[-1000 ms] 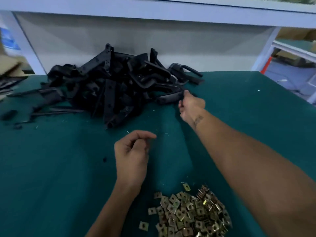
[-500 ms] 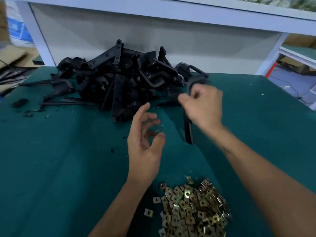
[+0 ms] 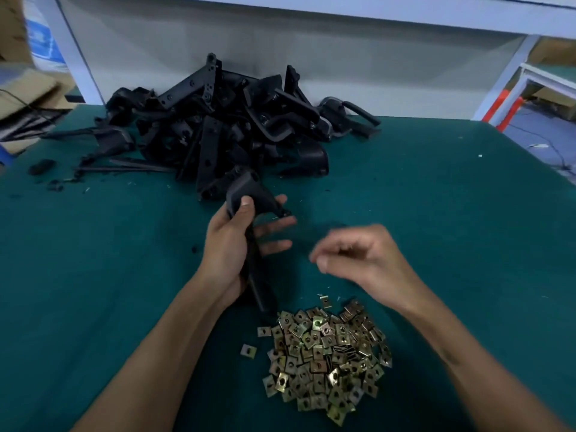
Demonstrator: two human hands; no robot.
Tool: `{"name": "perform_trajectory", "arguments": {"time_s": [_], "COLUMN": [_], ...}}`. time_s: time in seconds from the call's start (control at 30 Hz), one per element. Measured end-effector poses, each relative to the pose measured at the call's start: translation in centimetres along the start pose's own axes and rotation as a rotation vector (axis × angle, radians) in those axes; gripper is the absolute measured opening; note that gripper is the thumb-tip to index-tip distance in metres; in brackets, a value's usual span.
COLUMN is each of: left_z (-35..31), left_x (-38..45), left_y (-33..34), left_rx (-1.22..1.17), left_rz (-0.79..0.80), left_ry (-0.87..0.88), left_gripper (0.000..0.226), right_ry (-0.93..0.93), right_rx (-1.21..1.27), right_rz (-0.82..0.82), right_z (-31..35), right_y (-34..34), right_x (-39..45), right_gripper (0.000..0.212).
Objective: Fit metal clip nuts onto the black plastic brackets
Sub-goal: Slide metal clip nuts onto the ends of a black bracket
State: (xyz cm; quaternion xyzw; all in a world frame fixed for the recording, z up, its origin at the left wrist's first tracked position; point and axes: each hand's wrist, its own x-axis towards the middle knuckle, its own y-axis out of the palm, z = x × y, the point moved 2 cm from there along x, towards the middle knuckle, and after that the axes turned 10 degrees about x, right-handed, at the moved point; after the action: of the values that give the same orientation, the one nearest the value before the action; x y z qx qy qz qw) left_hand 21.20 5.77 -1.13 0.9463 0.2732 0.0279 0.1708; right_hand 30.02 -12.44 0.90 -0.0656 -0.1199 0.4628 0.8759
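Note:
My left hand (image 3: pixel 232 247) holds a long black plastic bracket (image 3: pixel 251 198) upright, thumb pressed on its upper bend, fingers stretched out behind it. The bracket's lower end reaches down to a heap of brass-coloured metal clip nuts (image 3: pixel 324 350) on the green table. My right hand (image 3: pixel 358 260) hovers blurred to the right of the bracket, fingers loosely curled, nothing visible in it. A pile of black brackets (image 3: pixel 218 129) lies at the back of the table.
The green table mat (image 3: pixel 436 213) runs to a white back panel (image 3: pixel 311 57). Small black scraps (image 3: pixel 42 166) lie at the far left. A single clip nut (image 3: pixel 248 351) sits apart, left of the heap. Cardboard boxes (image 3: pixel 21 98) stand beyond the left edge.
The bracket passed from my right hand into my left hand. My right hand let go and drew back toward me, over the clip nuts.

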Motion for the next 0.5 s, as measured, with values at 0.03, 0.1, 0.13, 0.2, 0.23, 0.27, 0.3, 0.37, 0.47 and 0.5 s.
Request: {"name": "perform_trajectory", "arguments": {"time_s": [0.03, 0.1, 0.13, 0.2, 0.23, 0.27, 0.3, 0.37, 0.47, 0.5], "left_z": [0.1, 0.5, 0.7, 0.8, 0.8, 0.9, 0.9, 0.9, 0.8, 0.8], "left_x": [0.0, 0.1, 0.1, 0.2, 0.3, 0.4, 0.5, 0.6, 0.5, 0.5], "left_y": [0.1, 0.2, 0.1, 0.0, -0.1, -0.2, -0.3, -0.4, -0.3, -0.3], "left_rx": [0.010, 0.042, 0.060, 0.086, 0.085, 0.065, 0.023, -0.046, 0.008, 0.035], "left_rz": [0.013, 0.030, 0.049, 0.080, 0.087, 0.093, 0.105, 0.145, 0.199, 0.211], "left_ry": [-0.031, -0.070, -0.089, -0.126, -0.142, -0.159, -0.175, -0.193, -0.195, -0.188], "left_gripper": [0.028, 0.021, 0.018, 0.017, 0.018, 0.018, 0.018, 0.017, 0.022, 0.023], "right_ry": [0.049, 0.120, 0.133, 0.157, 0.172, 0.183, 0.188, 0.182, 0.157, 0.161], "right_rx": [-0.054, -0.141, -0.172, -0.208, -0.230, -0.264, -0.303, -0.363, -0.410, -0.399], "right_rz": [0.046, 0.120, 0.139, 0.167, 0.188, 0.209, 0.224, 0.242, 0.256, 0.259], "right_z": [-0.7, -1.5, -1.5, -1.1, -0.9, -0.8, -0.7, -0.7, -1.0, -1.1], "right_y": [-0.3, -0.7, -1.0, -1.3, -1.4, -1.3, -1.2, -0.9, -0.9, -1.0], "right_x": [-0.9, -1.9, -2.1, -2.0, -1.8, -1.7, -1.6, -1.6, -1.9, -2.0], "right_gripper": [0.014, 0.022, 0.026, 0.028, 0.026, 0.025, 0.023, 0.019, 0.019, 0.019]}}
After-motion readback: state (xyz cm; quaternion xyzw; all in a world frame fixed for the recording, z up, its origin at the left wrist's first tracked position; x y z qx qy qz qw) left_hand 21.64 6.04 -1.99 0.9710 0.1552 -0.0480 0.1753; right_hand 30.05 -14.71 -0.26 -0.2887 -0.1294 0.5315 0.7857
